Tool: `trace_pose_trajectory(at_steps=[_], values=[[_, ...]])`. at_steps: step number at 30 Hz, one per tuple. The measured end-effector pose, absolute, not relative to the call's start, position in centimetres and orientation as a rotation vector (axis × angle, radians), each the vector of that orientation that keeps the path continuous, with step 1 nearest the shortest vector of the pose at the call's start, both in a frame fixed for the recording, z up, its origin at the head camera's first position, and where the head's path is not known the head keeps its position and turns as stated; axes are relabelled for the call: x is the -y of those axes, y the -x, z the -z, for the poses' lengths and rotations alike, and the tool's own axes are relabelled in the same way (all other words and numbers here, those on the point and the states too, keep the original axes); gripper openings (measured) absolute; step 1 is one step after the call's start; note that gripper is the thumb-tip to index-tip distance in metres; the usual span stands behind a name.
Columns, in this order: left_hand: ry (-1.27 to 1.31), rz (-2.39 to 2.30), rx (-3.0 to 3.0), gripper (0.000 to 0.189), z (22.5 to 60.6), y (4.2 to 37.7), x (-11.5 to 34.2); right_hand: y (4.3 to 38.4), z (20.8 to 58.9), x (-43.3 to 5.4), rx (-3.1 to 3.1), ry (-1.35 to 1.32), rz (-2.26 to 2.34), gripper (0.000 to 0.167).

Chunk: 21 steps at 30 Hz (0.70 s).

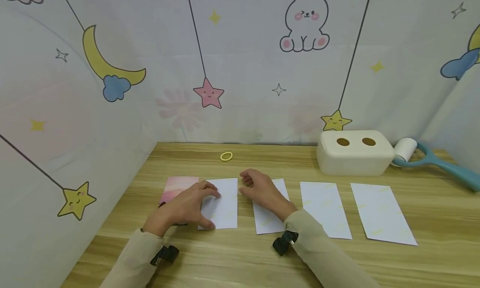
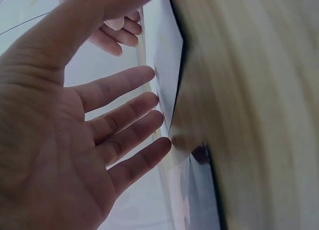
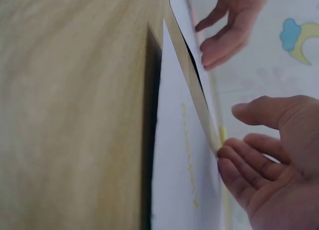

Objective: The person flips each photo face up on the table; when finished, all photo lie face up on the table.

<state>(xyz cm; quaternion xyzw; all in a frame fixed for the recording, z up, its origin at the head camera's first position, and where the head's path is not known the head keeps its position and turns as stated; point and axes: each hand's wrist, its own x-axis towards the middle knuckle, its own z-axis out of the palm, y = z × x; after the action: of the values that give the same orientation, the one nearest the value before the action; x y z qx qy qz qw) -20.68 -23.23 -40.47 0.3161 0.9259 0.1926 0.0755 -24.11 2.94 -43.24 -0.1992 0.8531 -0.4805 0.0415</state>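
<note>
My left hand (image 1: 191, 202) spreads its fingers over the leftmost white paper card (image 1: 226, 209), with the thumb at its near edge. In the left wrist view the fingers (image 2: 132, 125) are fairly straight, their tips at the card's edge. Partly behind that hand lies a pink picture card (image 1: 180, 184). My right hand (image 1: 264, 192) is held over the second white card (image 1: 268, 221), fingers loosely bent and holding nothing. Faint yellow print marks this card (image 3: 182, 155) in the right wrist view. Whether the right fingers touch the card, I cannot tell.
Two more white cards lie to the right, a third one (image 1: 326, 209) and a fourth one (image 1: 382, 213). At the back are a yellow ring (image 1: 226, 159), a white box (image 1: 354, 161) with two holes, and a white roll (image 1: 406, 149) with a teal handle (image 1: 455, 169). A patterned curtain (image 1: 255, 71) surrounds the table.
</note>
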Motion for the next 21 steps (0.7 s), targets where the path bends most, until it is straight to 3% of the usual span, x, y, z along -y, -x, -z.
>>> trace_pose_trajectory(at_steps=[11, 21], values=[[-0.941, -0.594, -2.806, 0.06, 40.58, 20.68, 23.29, 24.44, 42.9, -3.67, -2.615, 0.962, 1.093, 0.056], [-0.921, -0.623, -2.796, 0.061, 40.7, 20.63, 23.42, 24.3, 42.9, -3.7, -2.566, 1.044, 0.997, 0.072]])
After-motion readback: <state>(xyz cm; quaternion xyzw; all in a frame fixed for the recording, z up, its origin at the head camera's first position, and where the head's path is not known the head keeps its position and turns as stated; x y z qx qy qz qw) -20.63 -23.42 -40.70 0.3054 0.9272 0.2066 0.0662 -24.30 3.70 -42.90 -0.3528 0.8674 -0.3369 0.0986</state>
